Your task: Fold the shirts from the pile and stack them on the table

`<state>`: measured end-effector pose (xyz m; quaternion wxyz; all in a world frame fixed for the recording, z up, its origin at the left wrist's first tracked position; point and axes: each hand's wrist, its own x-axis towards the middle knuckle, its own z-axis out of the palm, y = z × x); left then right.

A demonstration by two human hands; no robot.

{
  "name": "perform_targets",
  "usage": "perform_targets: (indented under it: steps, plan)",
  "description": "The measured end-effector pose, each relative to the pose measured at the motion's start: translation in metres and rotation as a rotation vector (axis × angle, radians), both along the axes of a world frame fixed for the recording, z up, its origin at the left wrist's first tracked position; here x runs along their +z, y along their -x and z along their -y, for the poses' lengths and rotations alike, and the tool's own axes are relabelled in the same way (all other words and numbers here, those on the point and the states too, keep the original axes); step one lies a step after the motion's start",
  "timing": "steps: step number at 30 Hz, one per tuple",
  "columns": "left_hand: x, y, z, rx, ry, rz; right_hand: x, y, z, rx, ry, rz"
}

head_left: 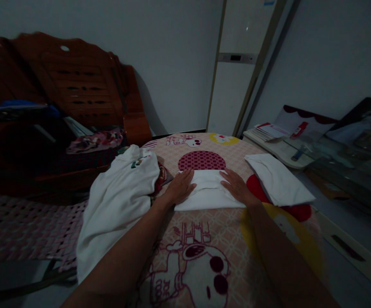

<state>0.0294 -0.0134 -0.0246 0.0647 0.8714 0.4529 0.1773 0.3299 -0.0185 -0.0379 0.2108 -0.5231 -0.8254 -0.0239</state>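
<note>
A folded white garment lies flat in front of me on a table with a patterned cloth. My left hand rests on its left side, palm down with the fingers stretched out. On the right side my right hand lies flat in the same way, fingers apart. A second folded white garment is to the right of that hand. Left of my left arm, a loose, crumpled white garment with a small coloured print hangs over the table's edge.
A wooden chair holding cloths and bags stands at the left, with a woven seat nearer me. A tall white air conditioner is at the back wall. On the right is a glass-topped stand with papers.
</note>
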Motion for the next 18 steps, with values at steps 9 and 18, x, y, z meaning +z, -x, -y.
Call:
perform_targets:
  steps: [9, 18]
  plan:
    - [0.015, -0.033, 0.018, -0.257, -0.005, -0.052, 0.001, 0.002, 0.002, -0.012, 0.017, -0.023]
    - [0.011, -0.031, 0.021, -0.243, -0.025, -0.133, -0.003, -0.003, 0.0, 0.023, -0.017, -0.261]
